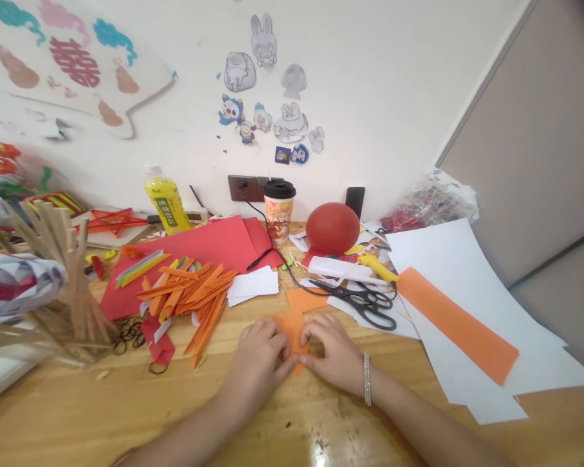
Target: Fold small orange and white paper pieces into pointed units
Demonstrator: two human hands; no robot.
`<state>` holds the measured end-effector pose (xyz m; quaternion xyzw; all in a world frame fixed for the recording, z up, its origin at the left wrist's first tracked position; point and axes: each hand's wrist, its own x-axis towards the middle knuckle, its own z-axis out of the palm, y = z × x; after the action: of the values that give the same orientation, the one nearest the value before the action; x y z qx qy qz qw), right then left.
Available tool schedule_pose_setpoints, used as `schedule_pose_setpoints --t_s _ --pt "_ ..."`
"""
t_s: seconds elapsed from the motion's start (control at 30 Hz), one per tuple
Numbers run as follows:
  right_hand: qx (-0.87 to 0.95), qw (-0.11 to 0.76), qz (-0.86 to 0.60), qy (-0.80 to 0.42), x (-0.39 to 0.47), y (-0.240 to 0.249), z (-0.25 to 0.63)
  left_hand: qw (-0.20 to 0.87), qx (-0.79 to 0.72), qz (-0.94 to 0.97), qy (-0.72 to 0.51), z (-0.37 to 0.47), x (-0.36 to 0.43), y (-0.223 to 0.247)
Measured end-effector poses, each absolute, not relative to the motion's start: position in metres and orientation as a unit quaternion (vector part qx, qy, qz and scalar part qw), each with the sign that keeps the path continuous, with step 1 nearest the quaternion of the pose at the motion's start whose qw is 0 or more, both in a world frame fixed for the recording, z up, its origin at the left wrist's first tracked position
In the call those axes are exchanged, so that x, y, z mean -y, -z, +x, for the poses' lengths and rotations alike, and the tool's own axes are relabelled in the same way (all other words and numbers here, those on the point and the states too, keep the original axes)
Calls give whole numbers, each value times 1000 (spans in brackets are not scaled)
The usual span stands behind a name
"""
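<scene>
A patterned paper cup [279, 217] with a black lid stands near the wall. Left of the cup are a yellow drink bottle [167, 202], a red star frame [111, 222] and, farthest out, upright wooden sticks [75, 279]. Right of the cup sit a red balloon [332, 228], an upright black device [355, 200] and a clear plastic bag [431, 202]. Cartoon cutouts [291, 123] hang above the cup; a painted poster [73, 61] hangs up and left of it.

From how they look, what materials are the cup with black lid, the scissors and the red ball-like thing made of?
Cup: probably coated paper, printed, smooth; its lid looks like plastic.
Scissors: dark, perhaps coated metal; handles likely plastic.
Balloon: likely rubber, satiny, rounded.
</scene>
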<state>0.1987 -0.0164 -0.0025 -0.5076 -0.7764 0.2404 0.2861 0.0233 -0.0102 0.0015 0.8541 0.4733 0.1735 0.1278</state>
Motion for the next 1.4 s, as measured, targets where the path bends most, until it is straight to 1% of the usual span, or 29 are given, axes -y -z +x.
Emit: schedule_pose_setpoints --t_s 0.1,0.23,0.3,0.5,0.63,0.77,0.9,1.0,1.1,1.23,1.4 --pt "775 287 -507 -244 14 6 199 122 -477 854 -165 24 11 -3" --pt "755 326 -510 -250 14 7 200 117 -482 852 -166 23 13 -3" --pt "754 331 -512 -245 16 7 198 115 -487 849 -169 24 13 -2" --pt "780 258 -533 -201 21 5 193 120 -509 833 -181 23 15 -3" --pt "785 238 -535 -203 20 5 194 133 -528 819 -180 17 11 -5" --pt "781 226 -539 -219 20 2 194 109 -542 814 -178 7 5 -6" --pt "779 232 -525 -251 19 -3 198 72 -460 857 -220 -2 0 -5" --pt "778 237 -497 -302 17 -10 208 13 -411 875 -258 -8 -5 -4" --pt "786 231 -460 -343 14 -16 220 -22 -388 889 -241 -13 -9 -2" --pt "799 245 -441 -328 7 -17 233 5 -302 936 -178 -17 -9 -6" --pt "778 286 -496 -260 -2 -10 238 77 -216 967 -110 -14 12 -33"
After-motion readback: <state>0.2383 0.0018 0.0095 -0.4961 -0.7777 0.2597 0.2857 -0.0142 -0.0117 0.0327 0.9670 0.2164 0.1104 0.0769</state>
